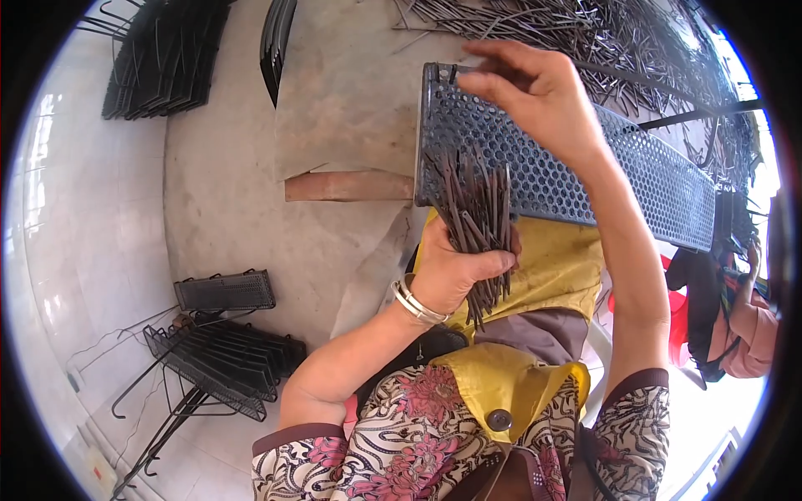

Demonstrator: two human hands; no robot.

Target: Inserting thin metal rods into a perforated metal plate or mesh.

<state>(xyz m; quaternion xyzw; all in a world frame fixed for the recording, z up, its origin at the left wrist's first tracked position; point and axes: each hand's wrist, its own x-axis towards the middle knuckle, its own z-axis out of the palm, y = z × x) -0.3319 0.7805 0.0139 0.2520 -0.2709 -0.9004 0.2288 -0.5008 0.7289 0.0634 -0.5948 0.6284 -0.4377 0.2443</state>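
Observation:
My left hand point(459, 271) is closed around a bundle of thin dark metal strips point(474, 204), their ends fanning out above and below the fist. Behind the bundle lies a long dark perforated metal panel point(535, 154) with a raised rim, stretching off to the right. My right hand point(535, 88) hovers over the panel's upper left corner, its fingers curled with thumb and fingertips apart. A short dark piece stands at the rim beside the thumb tip; whether the thumb touches it I cannot tell.
Many loose dark strips point(601, 42) are piled at the far right. Stacked black panels point(167, 58) stand at the far left, and black racks point(221, 359) with hooked rods stand at the near left. A yellow apron point(543, 259) covers my lap. Another person point(739, 326) sits at the right.

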